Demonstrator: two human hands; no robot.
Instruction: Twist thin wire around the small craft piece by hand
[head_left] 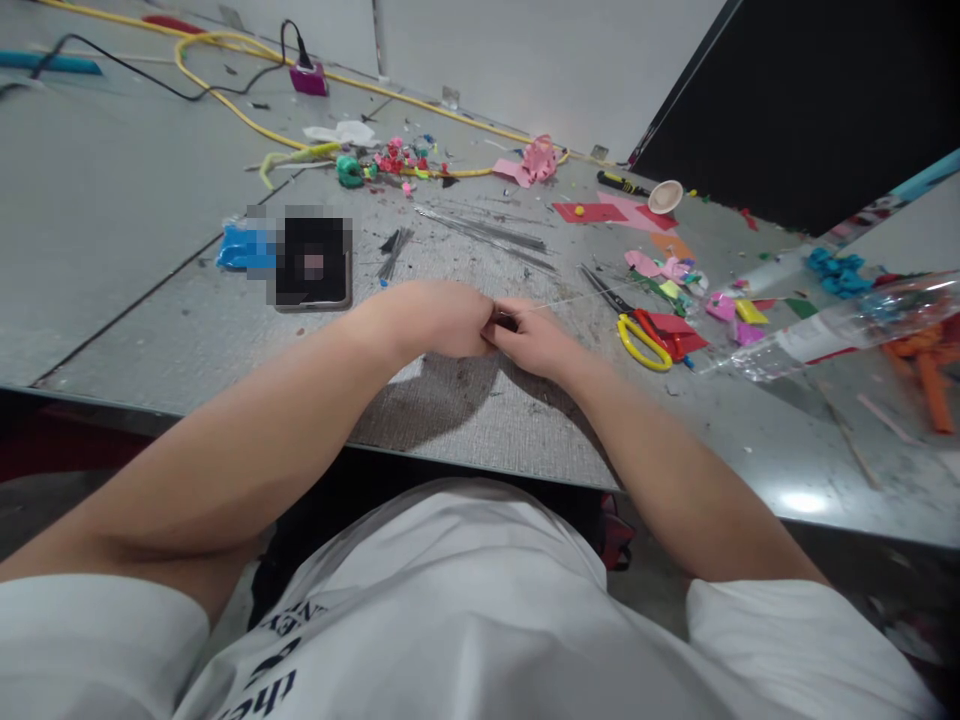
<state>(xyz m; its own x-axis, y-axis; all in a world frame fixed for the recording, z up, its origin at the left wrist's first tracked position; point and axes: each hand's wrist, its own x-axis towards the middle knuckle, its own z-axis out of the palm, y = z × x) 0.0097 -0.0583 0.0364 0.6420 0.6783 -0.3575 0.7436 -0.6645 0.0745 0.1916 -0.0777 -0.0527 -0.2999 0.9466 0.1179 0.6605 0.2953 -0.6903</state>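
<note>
My left hand [454, 318] and my right hand [534, 338] meet over the table near its front edge, fingers bent and fingertips touching. A thin pale wire [577, 299] comes out from between them and runs off to the right. My right hand is closed on it. Closed too, my left hand shows mostly its back, and what its fingers pinch is hidden. Beyond the hands lie a bundle of thin grey wires [487, 232] and a short bunch of dark wires [395, 253]. To the right are scissors [626, 318] with a yellow and red handle.
A phone [313, 285] and a blue packet [244, 248] lie left. Behind are a yellow cable [247, 122], a purple plug block [308, 78] and coloured scraps [397, 158]. Rightward are a cutter [621, 183], red paper [589, 212] and a clear plastic bottle [847, 330].
</note>
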